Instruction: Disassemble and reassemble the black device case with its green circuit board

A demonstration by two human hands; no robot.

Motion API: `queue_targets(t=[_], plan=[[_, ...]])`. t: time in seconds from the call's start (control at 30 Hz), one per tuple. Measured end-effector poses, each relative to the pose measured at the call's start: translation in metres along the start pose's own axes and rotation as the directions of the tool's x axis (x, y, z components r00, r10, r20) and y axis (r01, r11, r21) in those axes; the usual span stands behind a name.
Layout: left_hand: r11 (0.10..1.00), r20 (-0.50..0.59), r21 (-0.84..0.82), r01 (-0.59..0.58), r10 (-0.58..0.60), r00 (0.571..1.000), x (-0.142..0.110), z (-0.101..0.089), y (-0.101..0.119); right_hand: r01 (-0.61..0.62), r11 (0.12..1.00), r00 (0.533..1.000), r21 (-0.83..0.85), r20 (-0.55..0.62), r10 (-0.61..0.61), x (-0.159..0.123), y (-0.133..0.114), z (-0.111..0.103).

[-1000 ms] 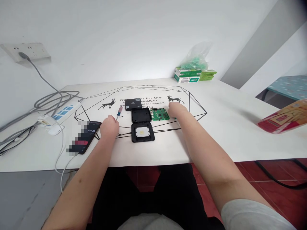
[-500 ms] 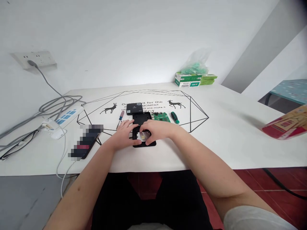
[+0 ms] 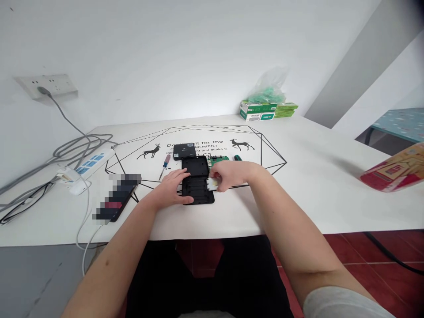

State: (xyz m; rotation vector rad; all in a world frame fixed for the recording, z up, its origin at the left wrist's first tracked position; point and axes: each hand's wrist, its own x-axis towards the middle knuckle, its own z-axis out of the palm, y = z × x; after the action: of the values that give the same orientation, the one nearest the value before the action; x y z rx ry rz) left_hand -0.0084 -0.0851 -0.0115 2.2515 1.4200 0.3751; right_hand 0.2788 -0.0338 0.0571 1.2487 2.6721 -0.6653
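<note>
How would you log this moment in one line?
left hand: touching near black case half; right hand: holding white plate; circuit board: partly hidden

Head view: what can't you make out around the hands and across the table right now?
All in the head view:
White plate: mostly covered by the right hand.
Green circuit board: near part hidden behind the right hand.
Dark green handle: lower end blocked by the right hand.
Dark bits: too small to identify.
Phone: screen obscured by pixelation.
Red packet: cut off by the right edge.
</note>
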Motion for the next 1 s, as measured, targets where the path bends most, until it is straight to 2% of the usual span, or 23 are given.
queue_targets(t=[0.03,0.1,0.23,0.33,0.43,0.57,0.7,0.77,0.83,0.9,1.0], plan=[[1.0,-0.006,-0.011,0.0,0.0,1.0,-0.001,0.0,0.0,-0.079,0.997,0.997,-0.015,0.016,0.079,-0.002,0.005,-0.002],[1.0,-0.019,-0.03,0.0,-0.001,1.0,-0.002,0.0,0.001,-0.143,0.988,0.99,-0.051,0.004,0.143,-0.002,0.012,-0.002],[0.999,-0.013,-0.054,-0.007,0.006,1.0,-0.002,-0.002,0.003,-0.104,0.993,0.994,-0.052,0.012,0.104,0.002,0.013,0.001],[0.997,0.001,-0.07,-0.017,0.017,1.0,-0.003,-0.003,0.004,-0.123,0.992,0.992,0.0,0.04,0.123,0.004,0.013,0.001],[0.996,-0.008,-0.084,-0.018,0.018,1.0,-0.004,-0.003,0.002,-0.152,0.988,0.988,0.04,-0.017,0.153,0.005,0.021,-0.002],[0.992,-0.113,-0.125,-0.016,0.002,0.994,-0.003,0.004,-0.002,-0.184,0.983,0.967,0.023,-0.172,0.185,0.012,0.037,-0.004],[0.982,-0.276,-0.189,0.006,-0.059,0.959,0.001,0.005,0.008,-0.173,0.983,0.973,0.055,-0.146,0.179,0.019,0.042,0.0],[0.98,-0.388,-0.199,0.009,-0.087,0.917,0.001,-0.005,0.023,-0.155,0.986,0.976,0.066,-0.146,0.164,0.021,0.041,0.002],[0.981,-0.451,-0.191,0.013,-0.1,0.887,0.001,-0.023,0.041,-0.134,0.988,0.975,0.071,-0.17,0.145,0.021,0.041,0.002],[0.976,-0.466,-0.2,0.09,-0.176,0.867,0.002,-0.046,0.058,-0.113,0.99,0.965,0.081,-0.227,0.129,0.019,0.041,0.0],[0.966,-0.414,-0.148,0.213,-0.256,0.874,0.014,-0.075,0.071,-0.096,0.987,0.935,0.129,-0.327,0.134,0.014,0.044,-0.004]])
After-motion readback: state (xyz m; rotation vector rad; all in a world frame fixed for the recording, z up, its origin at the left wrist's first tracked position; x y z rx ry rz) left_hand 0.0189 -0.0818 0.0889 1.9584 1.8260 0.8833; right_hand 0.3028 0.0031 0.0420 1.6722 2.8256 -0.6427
